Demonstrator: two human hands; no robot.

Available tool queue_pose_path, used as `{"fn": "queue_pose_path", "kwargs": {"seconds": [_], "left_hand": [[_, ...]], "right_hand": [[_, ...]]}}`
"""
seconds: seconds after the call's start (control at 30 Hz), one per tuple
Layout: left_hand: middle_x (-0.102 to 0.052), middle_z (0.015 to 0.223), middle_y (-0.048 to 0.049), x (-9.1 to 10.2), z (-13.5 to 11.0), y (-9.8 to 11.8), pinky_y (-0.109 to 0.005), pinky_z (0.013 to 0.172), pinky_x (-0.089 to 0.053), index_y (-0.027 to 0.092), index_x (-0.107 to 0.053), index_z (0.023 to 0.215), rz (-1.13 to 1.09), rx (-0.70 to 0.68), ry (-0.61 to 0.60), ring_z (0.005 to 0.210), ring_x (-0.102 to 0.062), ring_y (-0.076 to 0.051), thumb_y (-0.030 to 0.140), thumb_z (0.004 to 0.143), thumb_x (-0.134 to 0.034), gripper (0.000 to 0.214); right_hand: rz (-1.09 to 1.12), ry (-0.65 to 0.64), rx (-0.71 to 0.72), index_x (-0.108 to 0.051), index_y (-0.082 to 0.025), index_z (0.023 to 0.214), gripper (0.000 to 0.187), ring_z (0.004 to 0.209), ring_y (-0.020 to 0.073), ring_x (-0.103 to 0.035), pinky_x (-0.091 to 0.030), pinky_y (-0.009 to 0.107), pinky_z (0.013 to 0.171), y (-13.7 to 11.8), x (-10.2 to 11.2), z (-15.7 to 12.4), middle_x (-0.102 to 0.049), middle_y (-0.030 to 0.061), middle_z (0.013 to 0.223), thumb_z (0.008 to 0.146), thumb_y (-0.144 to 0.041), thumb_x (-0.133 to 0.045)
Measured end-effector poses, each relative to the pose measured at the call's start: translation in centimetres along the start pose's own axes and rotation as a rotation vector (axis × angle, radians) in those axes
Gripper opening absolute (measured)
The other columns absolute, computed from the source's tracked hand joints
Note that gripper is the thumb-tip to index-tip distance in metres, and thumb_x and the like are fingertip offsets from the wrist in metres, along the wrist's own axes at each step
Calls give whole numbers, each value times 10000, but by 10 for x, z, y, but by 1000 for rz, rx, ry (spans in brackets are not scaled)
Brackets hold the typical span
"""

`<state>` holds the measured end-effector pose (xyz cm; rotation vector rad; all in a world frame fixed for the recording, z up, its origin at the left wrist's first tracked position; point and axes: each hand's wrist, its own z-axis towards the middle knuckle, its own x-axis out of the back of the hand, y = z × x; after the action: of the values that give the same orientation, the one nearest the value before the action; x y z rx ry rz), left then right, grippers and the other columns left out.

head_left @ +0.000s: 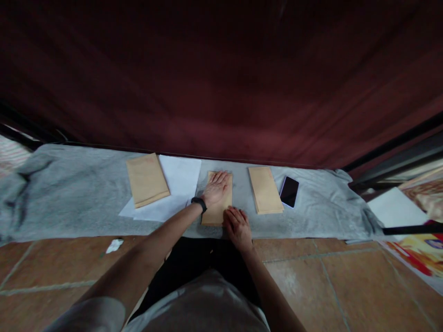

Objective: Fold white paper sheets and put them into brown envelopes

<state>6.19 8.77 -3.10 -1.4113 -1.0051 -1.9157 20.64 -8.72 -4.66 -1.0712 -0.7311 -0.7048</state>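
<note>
A single camera sits on the person's head, facing forward and steeply down. It looks over the lap (207, 295) and tiled floor (346, 286) to a grey cloth (69, 203) below a dark red curtain (221, 83). The left hand (216, 186) and right hand (238, 226) lie mid-frame, at arm's reach. The cloth spans nearly the full width of the view.

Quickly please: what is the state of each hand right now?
Left hand: open, pressed flat on the middle envelope.
Right hand: open, fingertips at that envelope's near corner, gripping nothing.
</note>
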Motion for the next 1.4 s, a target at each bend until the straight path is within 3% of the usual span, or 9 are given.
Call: {"fn": "queue_pose_path", "kwargs": {"seconds": [0.1, 0.23, 0.6, 1.07, 1.2, 1.4], "left_hand": [[-392, 1605, -83, -8, 18, -10, -434, 1249, -199, 162, -398, 1526, 26, -17, -58, 1507, -296, -232, 365, 1038, -277, 542], [-374, 1615, -66, -17, 15, -14, -433, 1259, -153, 174, -374, 1544, 32, -76, -83, 1516, -275, -217, 388, 1041, -247, 561], [-318, 1639, -75, -13, -39, 0, -389, 1261, -113, 152, -334, 1557, 21, -266, -111, 1533, -220, -181, 386, 1049, -278, 562], [-354, 1613, -138, 1, -118, 29, -396, 1257, -155, 125, -346, 1543, -54, -392, -79, 1521, -266, -211, 394, 1035, -391, 577], [-353, 1613, -149, 7, -132, 33, -398, 1257, -135, 115, -328, 1547, -44, -392, -101, 1523, -261, -238, 491, 1013, -436, 663], [-457, 1563, -90, 12, -137, 29, -358, 1249, -187, 203, -430, 1500, -115, -413, -118, 1476, -364, -179, 306, 1027, -440, 484]], "right_hand": [[-4, -3, 5, -542, -229, 1426, 408, 1366, 222, -512, -317, 455, 1197, 1, 0, 0, -590, 82, 1445, 1041, -259, -409], [1, 2, 3, -550, -232, 1414, 405, 1367, 212, -510, -317, 452, 1197, 2, -2, -1, -601, 76, 1431, 1037, -243, -404], [77, 52, 31, -561, -219, 1364, 378, 1336, 207, -528, -347, 492, 1178, 10, -6, -3, -624, 95, 1380, 1039, -222, -368], [162, 110, -116, -664, -194, 1203, 388, 1202, 250, -595, -457, 474, 1071, 12, -11, -2, -690, 119, 1212, 1021, -276, -331], [204, 121, -145, -655, -193, 1216, 386, 1180, 245, -620, -489, 459, 1041, 15, -8, 2, -694, 121, 1221, 1027, -305, -338], [270, 38, -100, -620, -207, 1325, 420, 1312, 219, -564, -462, 445, 1118, 17, -6, 28, -629, 98, 1387, 1032, -339, -349]]}}
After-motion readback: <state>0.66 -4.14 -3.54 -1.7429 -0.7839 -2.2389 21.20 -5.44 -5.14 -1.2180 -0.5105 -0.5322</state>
